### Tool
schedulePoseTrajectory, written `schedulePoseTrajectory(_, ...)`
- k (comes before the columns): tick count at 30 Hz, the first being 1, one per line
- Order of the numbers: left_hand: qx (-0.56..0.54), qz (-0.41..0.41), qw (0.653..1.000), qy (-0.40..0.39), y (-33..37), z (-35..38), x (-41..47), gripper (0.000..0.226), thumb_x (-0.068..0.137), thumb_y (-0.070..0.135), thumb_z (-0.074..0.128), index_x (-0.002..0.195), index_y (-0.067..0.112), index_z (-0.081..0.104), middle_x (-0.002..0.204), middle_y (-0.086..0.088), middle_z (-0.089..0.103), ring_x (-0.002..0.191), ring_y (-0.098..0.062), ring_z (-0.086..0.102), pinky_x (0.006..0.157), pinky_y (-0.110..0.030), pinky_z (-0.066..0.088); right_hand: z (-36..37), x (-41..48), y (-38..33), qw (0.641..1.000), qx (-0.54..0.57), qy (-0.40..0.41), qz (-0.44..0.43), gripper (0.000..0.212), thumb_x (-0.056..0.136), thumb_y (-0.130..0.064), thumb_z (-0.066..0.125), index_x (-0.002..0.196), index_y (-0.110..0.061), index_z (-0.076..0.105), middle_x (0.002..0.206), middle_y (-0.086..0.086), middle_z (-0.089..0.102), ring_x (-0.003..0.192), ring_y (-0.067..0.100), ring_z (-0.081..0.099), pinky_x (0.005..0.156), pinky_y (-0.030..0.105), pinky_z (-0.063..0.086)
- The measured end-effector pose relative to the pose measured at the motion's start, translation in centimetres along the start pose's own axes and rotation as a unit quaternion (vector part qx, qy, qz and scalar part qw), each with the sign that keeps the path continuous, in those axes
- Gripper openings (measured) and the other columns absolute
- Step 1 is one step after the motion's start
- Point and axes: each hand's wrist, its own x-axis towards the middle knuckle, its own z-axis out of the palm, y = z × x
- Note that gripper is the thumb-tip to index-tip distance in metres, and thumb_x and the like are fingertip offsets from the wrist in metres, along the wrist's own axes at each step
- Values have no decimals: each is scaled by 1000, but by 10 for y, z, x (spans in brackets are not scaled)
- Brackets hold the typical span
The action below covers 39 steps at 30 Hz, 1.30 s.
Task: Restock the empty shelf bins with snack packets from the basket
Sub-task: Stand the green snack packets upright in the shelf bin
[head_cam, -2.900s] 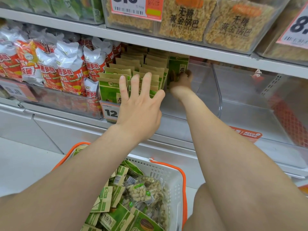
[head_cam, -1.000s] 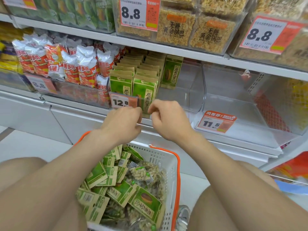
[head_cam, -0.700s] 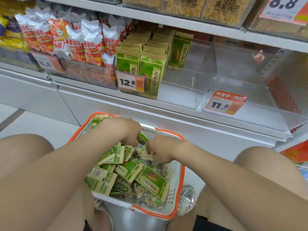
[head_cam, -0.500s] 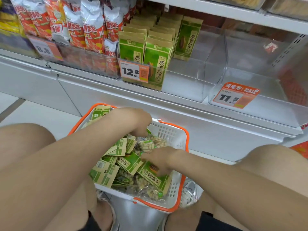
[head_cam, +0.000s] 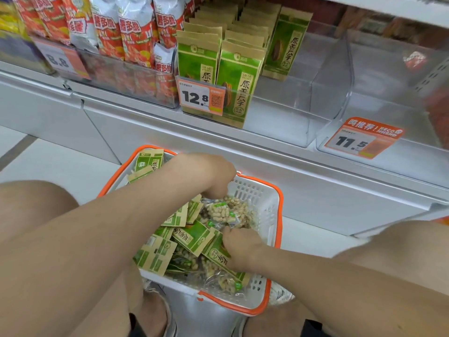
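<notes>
A white basket with an orange rim sits between my knees, full of green snack packets and clear peanut packets. My left hand reaches down into the far side of the basket above a peanut packet; its curled fingertips are hidden. My right hand lies near the right side, its fingers curled round a green packet. On the shelf, a clear bin holds rows of green packets on its left; its right part is bare. The bin to the right holds nothing.
Red-and-white snack bags fill the bin to the left. Price tags read 12.8 and 11.5. A grey shelf base stands just behind the basket. My bare knees flank the basket on a pale floor.
Both hands have come down from the shelf bin into the basket. The view has tilted down with them. My right hand has settled on a green packet.
</notes>
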Motion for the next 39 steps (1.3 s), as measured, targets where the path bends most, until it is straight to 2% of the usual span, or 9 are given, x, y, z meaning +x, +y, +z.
schedulePoseTrajectory(6, 7, 4, 1000, 5, 1, 3, -2, 42, 108, 24, 46, 150, 23, 47, 144, -7, 54, 119, -28, 58, 83, -35, 44, -18, 8, 7, 986, 147, -57, -61, 12, 100, -24, 65, 97, -16, 58, 107, 14, 66, 99, 33, 64, 79, 40, 54)
schedulePoseTrajectory(10, -2, 3, 1000, 0, 3, 4, -3, 47, 108, 17, 46, 154, 27, 43, 145, -7, 51, 102, -25, 52, 78, -35, 42, -29, 11, 8, 969, 224, -71, -76, 16, 95, -18, 75, 93, -19, 59, 99, 2, 70, 94, 22, 67, 76, 35, 54)
schedulePoseTrajectory(13, -9, 2, 1000, 1, 3, 4, -3, 48, 108, 15, 46, 154, 27, 42, 145, -7, 51, 101, -24, 50, 79, -35, 42, -33, 4, 10, 970, 219, -67, -76, 32, 88, -21, 80, 112, -12, 61, 101, 3, 64, 89, 21, 59, 67, 31, 47)
schedulePoseTrajectory(17, -6, -2, 1000, -5, 2, 4, -5, 52, 107, 11, 45, 156, 28, 42, 148, -7, 49, 116, -28, 56, 87, -37, 45, -26, -2, 5, 983, 150, -83, -73, 61, 79, -26, 90, 127, -14, 55, 113, 4, 61, 103, 26, 58, 75, 34, 46)
schedulePoseTrajectory(20, 1, -2, 1000, -4, 1, 5, -5, 51, 101, 3, 49, 149, 20, 49, 140, -10, 56, 107, -28, 60, 74, -33, 45, -47, -3, 8, 984, 144, -74, -69, 56, 77, -26, 93, 125, -14, 67, 123, 2, 68, 110, 27, 63, 86, 35, 52)
schedulePoseTrajectory(26, -7, 2, 1000, 7, -9, -3, -5, 70, 76, 27, 93, 134, 14, 55, 126, -6, 65, 113, -30, 65, 93, -41, 56, -135, -21, 32, 978, 187, 55, -76, 28, 82, -32, 87, 108, -27, 82, 110, -11, 77, 101, 13, 68, 91, 29, 55)
schedulePoseTrajectory(32, -66, -41, 997, 22, -31, -16, -15, 89, 73, 67, 84, 141, 21, 51, 131, -1, 64, 114, -25, 64, 93, -40, 55, -196, -47, 62, 941, 261, 197, -86, 7, 90, -25, 79, 94, -25, 85, 83, -13, 77, 78, 2, 68, 73, 25, 55)
schedulePoseTrajectory(35, -141, 8, 989, 42, -33, -17, -15, 58, 85, 68, 73, 123, 26, 60, 113, 3, 68, 103, -21, 64, 81, -34, 49, -216, -62, 71, 919, 285, 261, -77, 3, 87, -25, 82, 84, -25, 84, 73, -16, 75, 73, -3, 67, 68, 16, 50)
schedulePoseTrajectory(39, -313, 87, 926, 195, -30, -19, -9, 33, 84, 61, 79, 100, 35, 66, 91, 12, 73, 84, -11, 69, 74, -34, 54, -234, -81, 82, 843, 358, 401, 0, 27, 62, -38, 99, 70, -24, 77, 68, -15, 74, 70, 0, 69, 63, 21, 55)
